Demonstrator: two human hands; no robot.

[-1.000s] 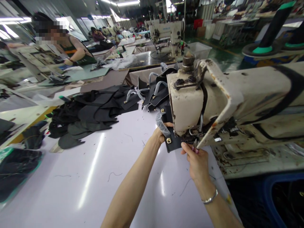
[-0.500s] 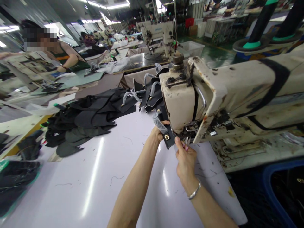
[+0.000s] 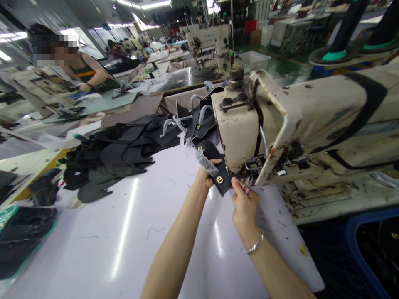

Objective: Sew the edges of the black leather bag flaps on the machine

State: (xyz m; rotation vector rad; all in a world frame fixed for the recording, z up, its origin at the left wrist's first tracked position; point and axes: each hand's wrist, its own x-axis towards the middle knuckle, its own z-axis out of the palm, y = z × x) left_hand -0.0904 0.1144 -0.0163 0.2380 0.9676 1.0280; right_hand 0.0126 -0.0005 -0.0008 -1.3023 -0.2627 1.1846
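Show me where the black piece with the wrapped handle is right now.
In the head view, the black piece is right of centre, between the left hand and the right hand, beside the sewing machine's head.

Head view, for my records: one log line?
left hand: holding flat black panel | right hand: holding pink-handled snips, panel edge | beside: cream metal sewing machine

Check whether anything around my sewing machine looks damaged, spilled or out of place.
Two things. The sewing machine looks worn, with chipped paint and rust-coloured patches, notably on its bent bar. Loose threads and dark specks litter the white tabletop, which looks untidy. Nothing appears spilled.
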